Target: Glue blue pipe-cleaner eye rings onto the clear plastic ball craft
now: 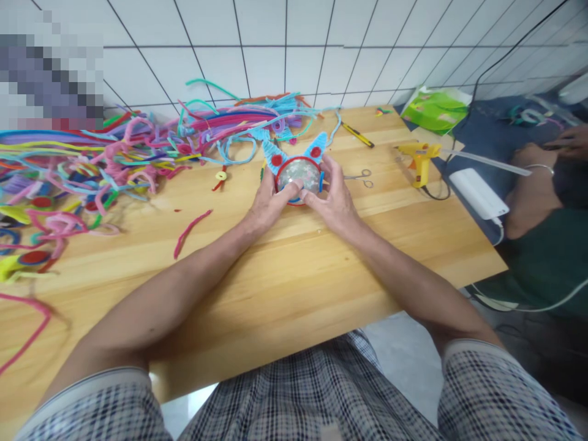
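Observation:
Between my two hands is a round craft piece [303, 173] with a clear or silvery, speckled middle and a red rim. Two light blue pointed ears with red dots stand up from its top. My left hand [274, 195] grips its left side, thumb laid over the front. On the right side my right hand [334, 193] holds it, with that thumb close to the other one. A small blue part shows by my right fingers. The back of the piece and some fingertips are hidden.
Tangled pipe cleaners [138, 153] cover the left and back of the wooden table [294, 275]. To the right lie scissors [365, 177], a yellow cutter [358, 135], a yellow glue gun [421, 162], a white power adapter [478, 193] and a green packet [436, 110]. Another person's arm [533, 190] is far right.

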### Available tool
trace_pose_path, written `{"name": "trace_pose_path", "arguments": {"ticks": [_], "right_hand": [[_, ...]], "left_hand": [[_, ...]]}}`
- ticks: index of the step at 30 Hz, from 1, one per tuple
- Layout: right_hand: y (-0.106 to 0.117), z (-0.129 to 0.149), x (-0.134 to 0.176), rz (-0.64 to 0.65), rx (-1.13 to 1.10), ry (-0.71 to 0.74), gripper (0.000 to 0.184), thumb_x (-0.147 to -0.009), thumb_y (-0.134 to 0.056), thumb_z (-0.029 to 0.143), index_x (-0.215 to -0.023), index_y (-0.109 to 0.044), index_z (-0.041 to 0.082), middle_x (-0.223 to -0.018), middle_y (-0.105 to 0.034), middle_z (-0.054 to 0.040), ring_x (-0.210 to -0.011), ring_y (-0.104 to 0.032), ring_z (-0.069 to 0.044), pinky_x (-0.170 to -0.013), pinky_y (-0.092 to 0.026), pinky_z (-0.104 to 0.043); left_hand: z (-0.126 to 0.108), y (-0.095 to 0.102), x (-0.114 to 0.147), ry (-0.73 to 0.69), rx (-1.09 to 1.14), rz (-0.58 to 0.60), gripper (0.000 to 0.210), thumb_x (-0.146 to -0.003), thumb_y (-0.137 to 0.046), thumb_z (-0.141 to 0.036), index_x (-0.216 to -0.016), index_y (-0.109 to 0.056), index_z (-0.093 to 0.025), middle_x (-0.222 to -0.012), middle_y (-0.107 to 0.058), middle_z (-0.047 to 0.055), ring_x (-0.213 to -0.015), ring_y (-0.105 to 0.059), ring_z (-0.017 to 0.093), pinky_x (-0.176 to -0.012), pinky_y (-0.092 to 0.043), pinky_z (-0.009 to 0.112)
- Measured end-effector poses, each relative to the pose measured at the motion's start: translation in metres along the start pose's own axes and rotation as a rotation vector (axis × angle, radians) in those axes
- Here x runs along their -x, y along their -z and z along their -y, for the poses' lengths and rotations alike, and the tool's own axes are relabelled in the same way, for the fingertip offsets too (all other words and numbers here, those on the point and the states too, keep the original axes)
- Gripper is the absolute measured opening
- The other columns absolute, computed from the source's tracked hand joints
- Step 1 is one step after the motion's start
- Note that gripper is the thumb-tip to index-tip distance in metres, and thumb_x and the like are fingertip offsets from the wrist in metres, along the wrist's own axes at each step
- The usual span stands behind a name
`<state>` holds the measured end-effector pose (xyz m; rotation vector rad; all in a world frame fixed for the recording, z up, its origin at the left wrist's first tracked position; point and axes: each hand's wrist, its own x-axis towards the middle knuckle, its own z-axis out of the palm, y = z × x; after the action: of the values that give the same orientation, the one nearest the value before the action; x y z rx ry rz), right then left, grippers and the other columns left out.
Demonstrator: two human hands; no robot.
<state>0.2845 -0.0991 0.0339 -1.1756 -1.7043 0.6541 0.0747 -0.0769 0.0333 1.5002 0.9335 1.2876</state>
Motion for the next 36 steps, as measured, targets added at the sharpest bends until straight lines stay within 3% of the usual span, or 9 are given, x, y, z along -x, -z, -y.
{"name": "trace_pose_path", "arguments": {"ticks": [8, 14, 20, 23, 28, 36], "right_hand": [[-0.003, -0.005, 0.000, -0.025, -0.003, 0.024, 0.096, -0.098, -0.091, 0.055, -0.178, -0.043, 0.035, -0.182, -0.057, -0.0176, -0.172, -0.055, -0.040, -0.138, -0.055, -0.068], [-0.004, -0.006, 0.000, -0.012, -0.004, 0.020, 0.099, -0.098, -0.092, 0.060, -0.179, -0.042, 0.036, -0.182, -0.058, -0.0177, -0.172, -0.056, -0.040, -0.137, -0.056, -0.067], [0.011, -0.003, 0.001, -0.016, -0.008, -0.006, 0.100, -0.095, -0.093, 0.066, -0.177, -0.043, 0.039, -0.185, -0.055, -0.0162, -0.168, -0.060, -0.042, -0.135, -0.055, -0.073], [0.017, -0.001, 0.002, -0.028, 0.011, -0.018, 0.097, -0.094, -0.094, 0.064, -0.175, -0.046, 0.039, -0.181, -0.059, -0.0161, -0.165, -0.062, -0.044, -0.135, -0.054, -0.077], [0.015, 0.002, 0.006, -0.024, 0.010, -0.019, 0.091, -0.095, -0.092, 0.062, -0.171, -0.048, 0.036, -0.176, -0.063, -0.0175, -0.168, -0.059, -0.043, -0.136, -0.054, -0.072], [0.018, -0.001, 0.006, -0.063, 0.022, 0.020, 0.070, -0.101, -0.084, 0.064, -0.160, -0.056, 0.038, -0.164, -0.069, -0.0144, -0.155, -0.068, -0.040, -0.128, -0.059, -0.071]], "left_hand": [[0.000, -0.001, 0.000, 0.001, 0.014, -0.012, 0.081, -0.087, -0.089, -0.075, -0.146, -0.061, -0.027, -0.149, -0.077, 0.014, -0.145, -0.071, 0.041, -0.134, -0.055, 0.060], [0.000, 0.001, 0.001, -0.029, 0.003, -0.012, 0.074, -0.093, -0.082, -0.082, -0.141, -0.065, -0.029, -0.146, -0.078, 0.013, -0.154, -0.067, 0.042, -0.136, -0.053, 0.061], [0.006, 0.001, -0.002, -0.015, -0.007, -0.023, 0.082, -0.090, -0.086, -0.079, -0.148, -0.061, -0.028, -0.151, -0.076, 0.014, -0.152, -0.068, 0.041, -0.137, -0.053, 0.061], [0.007, 0.002, -0.002, -0.018, -0.008, -0.016, 0.082, -0.091, -0.085, -0.081, -0.149, -0.061, -0.028, -0.152, -0.075, 0.014, -0.151, -0.068, 0.041, -0.135, -0.054, 0.060], [0.009, 0.003, 0.000, -0.046, -0.007, 0.001, 0.081, -0.092, -0.085, -0.083, -0.147, -0.061, -0.028, -0.151, -0.074, 0.013, -0.151, -0.068, 0.040, -0.135, -0.053, 0.058], [0.010, -0.002, -0.001, -0.061, -0.041, -0.052, 0.079, -0.085, -0.092, -0.068, -0.143, -0.059, -0.025, -0.147, -0.074, 0.013, -0.144, -0.071, 0.039, -0.134, -0.053, 0.057]]}}
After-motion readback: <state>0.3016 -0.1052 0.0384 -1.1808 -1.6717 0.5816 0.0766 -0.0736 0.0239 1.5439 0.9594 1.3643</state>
